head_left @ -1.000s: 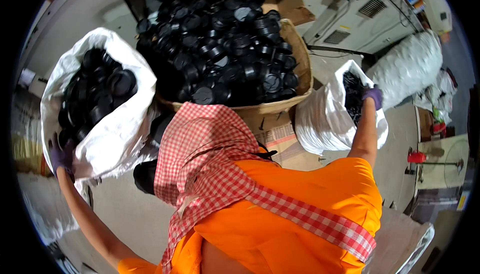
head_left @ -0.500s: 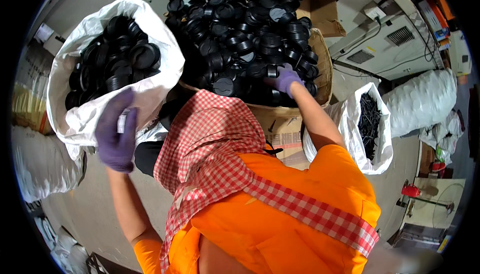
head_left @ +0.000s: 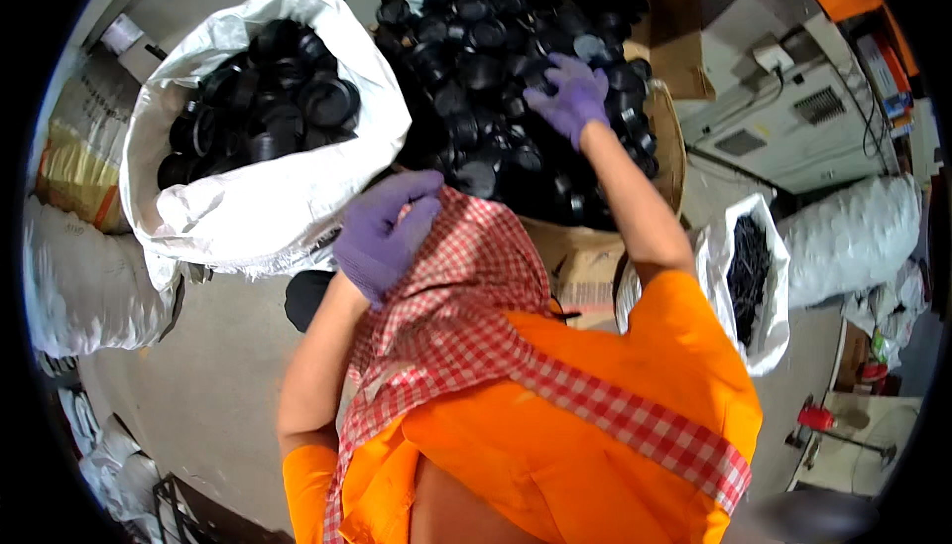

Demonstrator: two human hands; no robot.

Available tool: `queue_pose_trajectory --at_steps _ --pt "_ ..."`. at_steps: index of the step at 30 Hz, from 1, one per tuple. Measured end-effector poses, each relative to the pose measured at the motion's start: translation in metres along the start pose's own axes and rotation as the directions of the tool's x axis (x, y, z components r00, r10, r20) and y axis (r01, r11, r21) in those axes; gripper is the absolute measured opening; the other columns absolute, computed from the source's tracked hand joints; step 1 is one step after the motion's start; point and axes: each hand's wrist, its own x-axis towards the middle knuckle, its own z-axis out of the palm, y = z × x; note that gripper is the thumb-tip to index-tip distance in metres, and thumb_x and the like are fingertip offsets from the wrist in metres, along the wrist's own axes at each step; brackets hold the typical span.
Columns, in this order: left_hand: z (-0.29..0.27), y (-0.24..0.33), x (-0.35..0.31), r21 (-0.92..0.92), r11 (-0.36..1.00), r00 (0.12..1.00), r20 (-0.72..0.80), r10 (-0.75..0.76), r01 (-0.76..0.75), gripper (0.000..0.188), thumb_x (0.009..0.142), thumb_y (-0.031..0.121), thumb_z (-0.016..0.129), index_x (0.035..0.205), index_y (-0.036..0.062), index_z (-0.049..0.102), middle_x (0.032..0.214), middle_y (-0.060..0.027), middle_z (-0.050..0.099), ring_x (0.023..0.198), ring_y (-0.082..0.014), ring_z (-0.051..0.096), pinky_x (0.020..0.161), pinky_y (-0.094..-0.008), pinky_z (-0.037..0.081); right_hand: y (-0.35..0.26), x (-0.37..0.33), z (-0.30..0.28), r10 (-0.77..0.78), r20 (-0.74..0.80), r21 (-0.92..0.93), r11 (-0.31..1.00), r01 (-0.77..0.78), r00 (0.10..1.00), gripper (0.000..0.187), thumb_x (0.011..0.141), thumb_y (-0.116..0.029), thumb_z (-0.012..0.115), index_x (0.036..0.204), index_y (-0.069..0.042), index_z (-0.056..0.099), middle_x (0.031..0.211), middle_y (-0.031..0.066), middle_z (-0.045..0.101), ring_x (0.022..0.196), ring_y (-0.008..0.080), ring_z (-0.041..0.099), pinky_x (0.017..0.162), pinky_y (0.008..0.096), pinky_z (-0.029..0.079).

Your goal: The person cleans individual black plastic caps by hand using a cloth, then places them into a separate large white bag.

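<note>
My right hand point(head_left: 572, 100), in a purple glove, reaches over a heap of round black plastic caps point(head_left: 478, 73). Its fingers are spread on or just above the caps, and I see nothing held in them. The heap fills a large cardboard box point(head_left: 669, 137). My left hand point(head_left: 389, 232), gloved in purple too, hovers in front of the red checked apron point(head_left: 486, 251), near the box's front left. Its fingers and thumb stand apart, with nothing visible between them. Left of the box, a white woven sack point(head_left: 258, 212) holds more black caps point(head_left: 273, 127).
At the right stands a smaller white sack point(head_left: 773, 331) with thin black pieces point(head_left: 750, 276) inside. Behind it lies a full white sack point(head_left: 858, 237). A grey cabinet point(head_left: 828, 147) with vents is at the far right. Another full white sack point(head_left: 89, 281) sits at the left.
My left hand has swung right, from the white sack to in front of the apron. My right hand has moved farther over the heap, and its fingers have spread. The view has shifted slightly.
</note>
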Motion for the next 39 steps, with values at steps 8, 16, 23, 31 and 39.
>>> queue_pose_trajectory --at_steps 8,16,23,31,39 --pt "0.012 -0.022 0.02 -0.594 0.797 0.988 -0.02 -0.155 0.113 0.048 0.088 0.012 0.053 0.13 -0.0057 0.04 0.109 -0.011 0.056 0.097 -0.019 0.057 0.078 -0.028 0.049 -0.128 -0.082 -0.029 -0.531 -0.445 0.346 0.641 0.685 0.722 0.025 0.064 -0.024 0.072 0.078 -0.005 0.063 0.107 0.0128 0.061 0.105 0.0299 0.056 0.087 0.0427 0.044" --pt "-0.012 -0.018 -0.01 -0.763 0.502 0.912 0.369 -0.179 0.407 0.066 0.079 0.039 0.057 0.126 -0.0047 0.045 0.103 -0.0148 0.059 0.089 -0.0232 0.061 0.08 -0.0333 0.052 -0.093 -0.094 -0.016 -0.437 -0.455 0.559 0.538 0.631 0.776 0.034 0.065 -0.01 0.069 0.098 -0.007 0.062 0.099 0.0126 0.062 0.094 0.0321 0.06 0.082 0.0399 0.049" --pt "-0.003 -0.042 -0.018 -0.434 0.826 0.932 0.205 -0.299 0.36 0.053 0.081 0.029 0.058 0.123 -0.0019 0.049 0.107 -0.012 0.061 0.088 -0.0188 0.06 0.08 -0.0315 0.049 -0.103 -0.098 0.015 -0.679 -0.089 0.469 0.617 0.632 0.729 0.017 0.065 -0.015 0.072 0.076 -0.011 0.061 0.067 0.0036 0.06 0.067 0.0232 0.059 0.069 0.0379 0.045" --pt "-0.004 -0.04 -0.026 0.57 0.789 0.966 0.231 0.116 -0.231 0.047 0.078 0.01 0.055 0.124 0.0088 0.048 0.111 -0.0175 0.06 0.095 -0.031 0.062 0.081 -0.0371 0.05 -0.105 -0.095 0.032 -0.696 0.637 0.604 0.718 0.346 0.332 0.026 0.081 -0.031 0.057 0.084 -0.007 0.069 0.086 0.0111 0.068 0.079 0.0284 0.062 0.075 0.0409 0.042" --pt "0.0 -0.018 -0.016 -0.857 0.458 0.95 0.107 -0.292 0.237 0.069 0.07 0.023 0.058 0.133 -0.0001 0.039 0.116 -0.015 0.056 0.109 -0.0247 0.055 0.095 -0.0314 0.043 -0.123 -0.091 0.009 -0.491 -0.076 0.701 -0.645 -0.304 0.868 0.028 0.091 -0.021 0.046 0.069 -0.003 0.046 0.085 0.0065 0.051 0.081 0.0207 0.055 0.078 0.0344 0.045"
